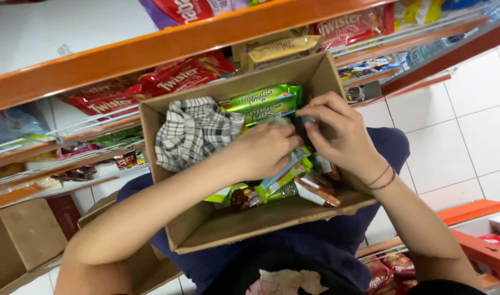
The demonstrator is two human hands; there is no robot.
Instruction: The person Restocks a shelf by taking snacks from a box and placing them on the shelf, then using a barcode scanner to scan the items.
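An open cardboard box (217,221) rests on my lap. Inside lie green snack packets (266,104), a black-and-white checked cloth (190,131) and several brown and green wrapped snacks (283,188). My left hand (266,147) and my right hand (340,134) meet over the middle of the box. Both pinch a small dark packet (303,130) between their fingers. A thin bracelet circles my right wrist.
Orange-edged shop shelves (151,52) with red snack bags (179,76) stand ahead. Another open cardboard box (20,240) sits at lower left. White floor tiles (468,125) spread to the right, with a low orange shelf (474,240) of red packets at lower right.
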